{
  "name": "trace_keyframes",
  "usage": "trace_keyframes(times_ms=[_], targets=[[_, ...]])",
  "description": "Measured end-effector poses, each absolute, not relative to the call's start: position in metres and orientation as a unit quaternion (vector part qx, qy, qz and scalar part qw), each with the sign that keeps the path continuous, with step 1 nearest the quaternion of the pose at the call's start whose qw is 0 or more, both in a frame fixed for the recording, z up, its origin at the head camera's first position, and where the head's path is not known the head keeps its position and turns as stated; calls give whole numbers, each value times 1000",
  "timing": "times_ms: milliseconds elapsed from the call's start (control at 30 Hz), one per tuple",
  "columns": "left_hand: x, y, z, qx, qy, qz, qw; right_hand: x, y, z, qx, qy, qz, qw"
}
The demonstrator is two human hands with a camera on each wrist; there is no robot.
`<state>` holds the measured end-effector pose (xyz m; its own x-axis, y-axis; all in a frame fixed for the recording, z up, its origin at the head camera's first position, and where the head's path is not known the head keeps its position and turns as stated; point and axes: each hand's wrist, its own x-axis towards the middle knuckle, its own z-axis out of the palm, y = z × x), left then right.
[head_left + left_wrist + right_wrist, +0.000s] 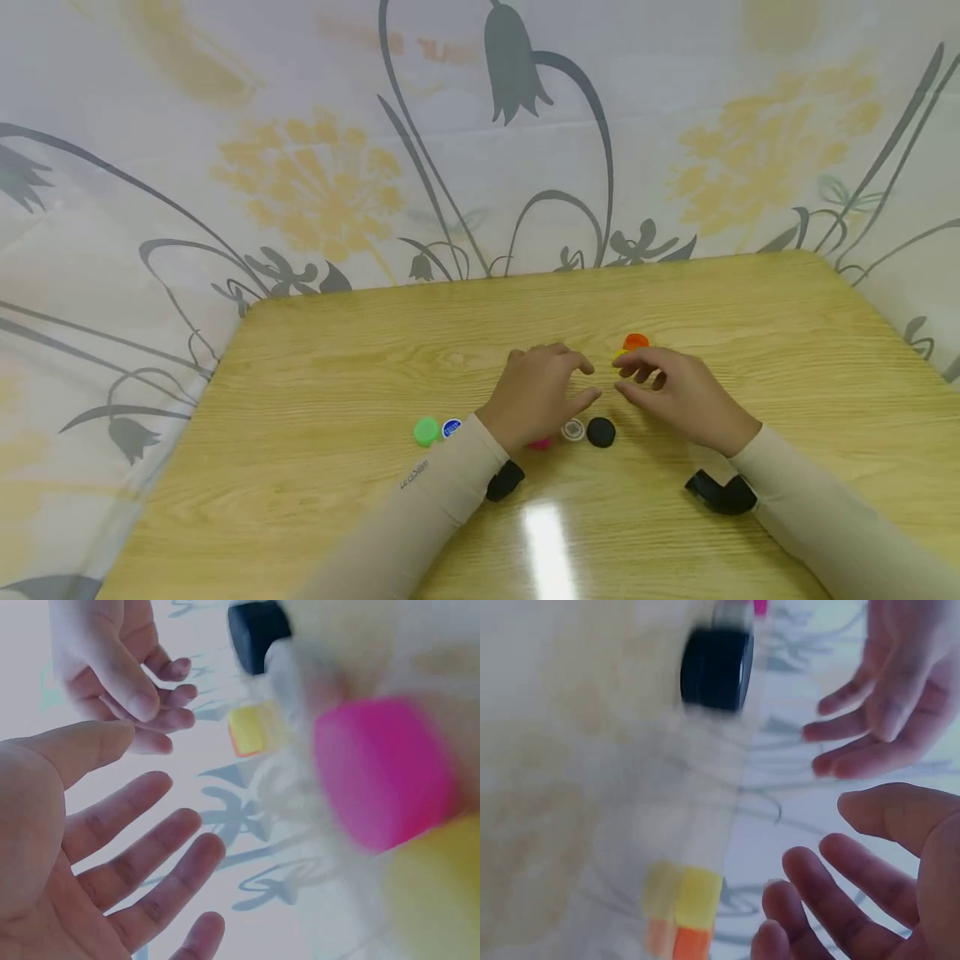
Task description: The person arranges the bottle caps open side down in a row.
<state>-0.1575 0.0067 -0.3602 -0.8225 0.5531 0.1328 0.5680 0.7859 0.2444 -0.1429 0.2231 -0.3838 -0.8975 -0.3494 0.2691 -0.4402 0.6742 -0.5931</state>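
My left hand (536, 394) hovers over a row of bottle caps, its fingers loosely bent and holding nothing. My right hand (686, 396) faces it, also holding nothing, thumb and fingers apart. In the row lie a green cap (427, 431), a blue cap (452, 428), a pink cap (382, 772) mostly hidden under my left hand in the head view, a white cap (573, 429) and a black cap (601, 432). Beyond my right fingertips are a yellow cap (699, 897) and an orange cap (636, 341). Another yellow cap (439, 892) shows large and blurred in the left wrist view.
The caps lie on a wood-grain table (337, 358). A flower-patterned cloth (465, 167) hangs behind it and at the sides. Black wrist straps (723, 493) sit at both sleeves. Light glares off the table's front (547, 550).
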Motion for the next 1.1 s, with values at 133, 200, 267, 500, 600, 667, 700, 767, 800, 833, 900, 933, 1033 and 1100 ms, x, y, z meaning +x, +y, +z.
trace_keyframes(times_ms=[133, 200, 267, 500, 600, 667, 700, 767, 800, 833, 900, 933, 1033, 1100], targets=[[-172, 13, -350, -315, -944, -91, 26, -159, 226, -382, 193, -922, 326, 84], [-178, 19, -347, -320, -945, -64, 17, -164, 231, -383, 187, -926, 317, 85], [-184, 24, -345, -322, -946, -42, 5, -169, 235, -384, 181, -928, 316, 79], [-203, 45, -348, -316, -946, -45, -61, -176, 244, -390, 169, -932, 319, 27], [-210, 53, -352, -305, -947, -54, -87, -177, 246, -394, 166, -935, 312, 13], [-213, 58, -356, -299, -948, -48, -95, -178, 247, -397, 164, -936, 311, 10], [-215, 60, -357, -297, -949, -45, -97, -178, 247, -398, 163, -936, 312, 9], [-217, 63, -361, -294, -950, -35, -100, -179, 248, -399, 161, -935, 315, 5], [-218, 64, -362, -292, -951, -33, -101, -179, 248, -400, 161, -935, 316, 3], [-220, 65, -364, -290, -951, -31, -102, -179, 248, -400, 161, -934, 318, 1], [-222, 66, -366, -286, -952, -33, -103, -180, 249, -401, 162, -933, 322, -2], [-222, 66, -367, -285, -952, -35, -103, -181, 249, -401, 163, -932, 324, -3], [-224, 68, -369, -289, -950, -49, -103, -181, 250, -401, 163, -931, 328, -6], [-224, 70, -370, -296, -948, -59, -103, -180, 251, -401, 163, -929, 331, -9]])
